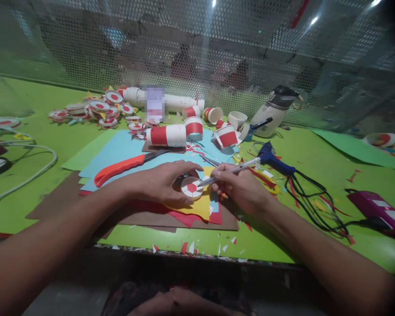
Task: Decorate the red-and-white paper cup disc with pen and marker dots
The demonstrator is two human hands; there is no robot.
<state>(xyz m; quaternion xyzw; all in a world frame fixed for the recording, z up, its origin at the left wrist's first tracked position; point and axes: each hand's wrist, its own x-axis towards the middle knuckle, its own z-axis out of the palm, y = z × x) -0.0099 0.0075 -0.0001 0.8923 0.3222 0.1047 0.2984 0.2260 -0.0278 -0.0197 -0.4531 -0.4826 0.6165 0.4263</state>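
Several red-and-white paper cups (171, 135) lie empty on green table (46, 131); left hand (166, 182) curls around round disc (191, 188), right hand (240, 186) pinches pen (232, 170).

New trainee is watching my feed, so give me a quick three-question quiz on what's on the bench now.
1. True or false: the right hand holds a pen.
2. What does the left hand steady?
A. scissors
B. round cup piece
C. bottle
3. Fill in: the glue gun lies to the ____ of the right hand.

Key: 1 true; 2 B; 3 right.
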